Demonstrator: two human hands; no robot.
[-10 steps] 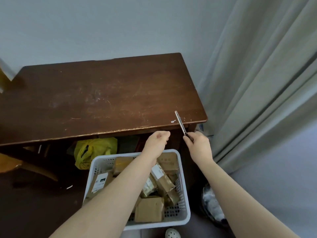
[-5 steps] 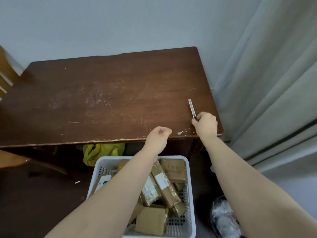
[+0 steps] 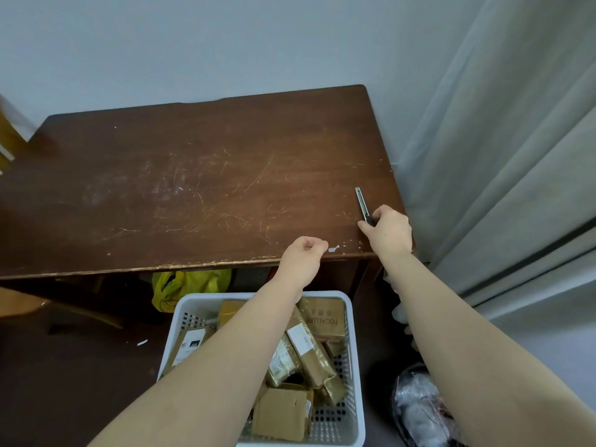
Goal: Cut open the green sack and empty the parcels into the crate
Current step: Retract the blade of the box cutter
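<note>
Moved: right hand [image 3: 388, 235] has brought the utility knife [image 3: 361, 203] onto the tabletop [image 3: 193, 188], near-right corner.
Grip: curled round its handle, blade pointing far.
Left: left hand [image 3: 303, 256] fisted, holding nothing.
Sack: green sack [image 3: 190, 283] under the tabletop, beyond the crate [image 3: 206, 298].
Crate: holds parcels [image 3: 309, 346].

Both bare forearms were stretched forward, side by side, toward the near edge of the worktop [image 3: 193, 175]. The left hand [image 3: 303, 258] was over that near edge, right of its middle, with the back of the hand up and the fingers curled into a loose fist around nothing. The right hand [image 3: 388, 232] was over the worktop's near right corner, back up, its fingers pinching the dark handle of a slim knife [image 3: 360, 203] that pointed toward the worktop's far edge. The two hands were apart.
</note>
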